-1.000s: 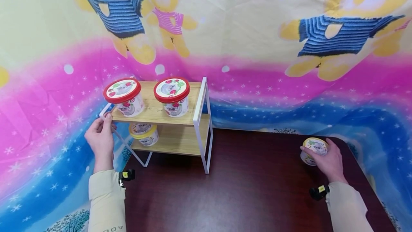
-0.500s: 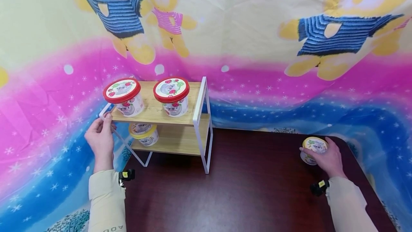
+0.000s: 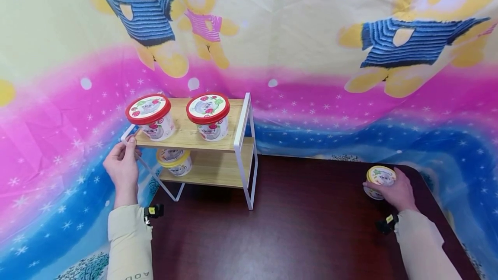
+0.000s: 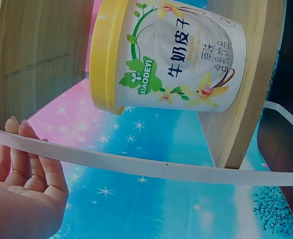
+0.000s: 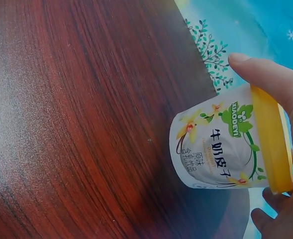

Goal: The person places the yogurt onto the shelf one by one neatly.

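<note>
My left hand [image 3: 122, 168] grips the white metal side frame [image 4: 136, 162] of a two-tier wooden shelf rack [image 3: 210, 178] at its upper left corner. In the left wrist view its fingers curl round that bar. On the lower tier stands a yellow-lidded milk-drink tub [image 4: 186, 59], its lid under the upper board. Far to the right, my right hand [image 3: 400, 193] holds a matching yellow-lidded tub [image 5: 216, 139] by its lid end, thumb on one side and fingers on the other. Whether this tub's base touches the table cannot be told.
Two larger red-lidded tubs, a left one [image 3: 149, 116] and a right one [image 3: 208, 116], stand on the upper tier. The rack stands on a dark red-brown table [image 3: 311, 228]. A cloth printed with bears [image 3: 303, 55] hangs behind and at both sides.
Almost nothing differs. My right hand and its tub shift only very slightly; the left hand keeps its grip on the rack.
</note>
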The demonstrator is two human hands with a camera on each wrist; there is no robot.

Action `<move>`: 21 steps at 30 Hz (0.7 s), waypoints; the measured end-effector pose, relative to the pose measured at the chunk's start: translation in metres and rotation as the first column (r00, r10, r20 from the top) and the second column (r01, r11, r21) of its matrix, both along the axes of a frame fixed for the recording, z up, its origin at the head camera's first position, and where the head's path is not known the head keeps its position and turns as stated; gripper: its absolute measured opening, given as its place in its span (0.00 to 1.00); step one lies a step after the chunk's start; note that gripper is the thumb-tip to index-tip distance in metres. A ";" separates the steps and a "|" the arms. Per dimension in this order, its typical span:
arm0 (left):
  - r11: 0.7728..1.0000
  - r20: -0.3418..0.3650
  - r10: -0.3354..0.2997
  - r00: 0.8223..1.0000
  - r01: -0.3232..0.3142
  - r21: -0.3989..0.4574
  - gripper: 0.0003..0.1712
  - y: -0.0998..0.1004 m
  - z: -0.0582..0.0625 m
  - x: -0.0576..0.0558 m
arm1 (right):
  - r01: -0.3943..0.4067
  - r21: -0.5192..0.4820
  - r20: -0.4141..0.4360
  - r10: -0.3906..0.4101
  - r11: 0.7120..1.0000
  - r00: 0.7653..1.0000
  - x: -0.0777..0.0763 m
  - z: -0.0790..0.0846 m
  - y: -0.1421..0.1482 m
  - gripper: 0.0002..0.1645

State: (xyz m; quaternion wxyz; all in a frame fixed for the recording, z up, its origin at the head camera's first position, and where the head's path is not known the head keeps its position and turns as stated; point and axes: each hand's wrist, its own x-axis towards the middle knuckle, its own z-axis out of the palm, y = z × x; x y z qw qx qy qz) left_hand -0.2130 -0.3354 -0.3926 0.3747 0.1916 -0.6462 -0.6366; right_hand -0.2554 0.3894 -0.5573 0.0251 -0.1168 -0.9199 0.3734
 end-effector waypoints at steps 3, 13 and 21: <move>1.000 0.005 0.001 1.000 -0.001 0.005 0.22 0.000 0.000 0.000 | -0.003 -0.004 0.010 0.003 1.000 1.000 -0.001 -0.002 0.001 0.73; 1.000 -0.012 -0.003 1.000 0.003 0.007 0.22 -0.001 0.000 -0.001 | -0.003 -0.006 0.014 0.004 1.000 1.000 -0.001 -0.004 0.002 0.73; 1.000 0.007 -0.001 1.000 0.001 0.003 0.22 -0.001 -0.001 0.000 | 0.009 -0.016 -0.003 -0.009 1.000 1.000 -0.001 -0.004 0.000 0.73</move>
